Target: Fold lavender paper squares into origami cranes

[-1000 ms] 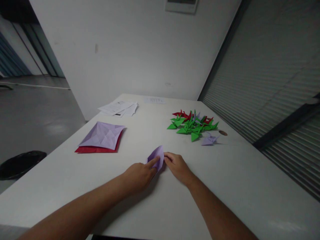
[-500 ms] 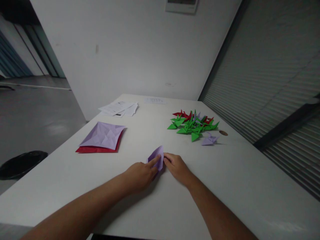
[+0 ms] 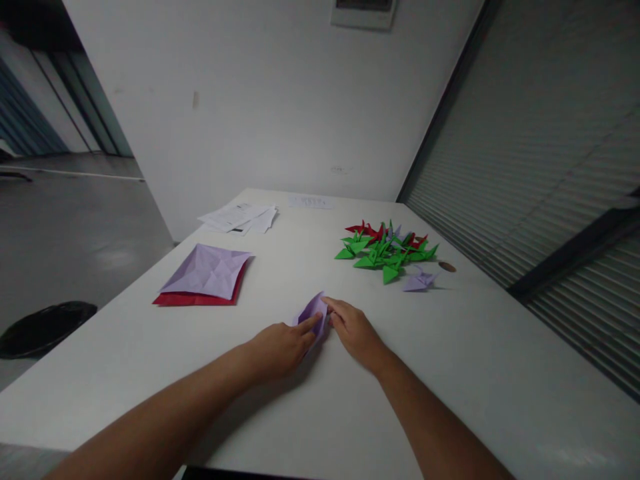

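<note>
A partly folded purple paper (image 3: 312, 310) stands raised on the white table (image 3: 360, 413), between my two hands. My left hand (image 3: 285, 347) grips it from the left, with the index finger laid across its inner face. From the right, my right hand (image 3: 350, 330) has its fingertips on the paper's right edge, the index finger near the top corner and the thumb bent below. What the lower fingers of both hands do is hidden.
Creased purple sheets (image 3: 205, 270) lie on red paper (image 3: 193, 300) at the left. Several green (image 3: 367, 260) and red folded cranes lie at the right, with a purple crane (image 3: 420, 280) and a brown disc (image 3: 447, 267). Printed sheets (image 3: 240, 217) lie further back; a black bin (image 3: 45, 327) stands left.
My right index finger has moved up along the paper's edge towards its top corner. The purple paper looks narrower, its right side pushed slightly inwards.
</note>
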The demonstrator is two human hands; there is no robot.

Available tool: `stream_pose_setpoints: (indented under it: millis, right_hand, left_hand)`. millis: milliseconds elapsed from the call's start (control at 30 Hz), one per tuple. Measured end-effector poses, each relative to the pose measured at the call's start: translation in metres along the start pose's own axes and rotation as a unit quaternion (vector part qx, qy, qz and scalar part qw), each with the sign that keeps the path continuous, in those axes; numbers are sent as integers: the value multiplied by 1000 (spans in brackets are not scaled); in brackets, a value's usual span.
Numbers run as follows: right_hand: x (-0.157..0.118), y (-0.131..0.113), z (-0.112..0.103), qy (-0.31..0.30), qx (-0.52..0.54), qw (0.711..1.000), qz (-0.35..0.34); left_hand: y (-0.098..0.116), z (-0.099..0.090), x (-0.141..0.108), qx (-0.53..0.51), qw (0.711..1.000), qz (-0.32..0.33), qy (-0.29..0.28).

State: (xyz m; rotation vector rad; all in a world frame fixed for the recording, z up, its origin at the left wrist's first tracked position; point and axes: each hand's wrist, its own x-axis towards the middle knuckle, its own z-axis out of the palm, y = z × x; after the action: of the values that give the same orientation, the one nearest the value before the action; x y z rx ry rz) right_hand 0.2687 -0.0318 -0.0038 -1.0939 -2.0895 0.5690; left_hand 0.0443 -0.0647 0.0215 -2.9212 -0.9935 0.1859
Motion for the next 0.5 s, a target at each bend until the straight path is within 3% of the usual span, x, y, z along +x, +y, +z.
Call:
stream_pose_setpoints:
  millis: [500]
  right_hand:
    - [-2,3,-10,-76,-92,993,-11]
  left_hand:
    - [-26,-4,-13,-98,991,85,7]
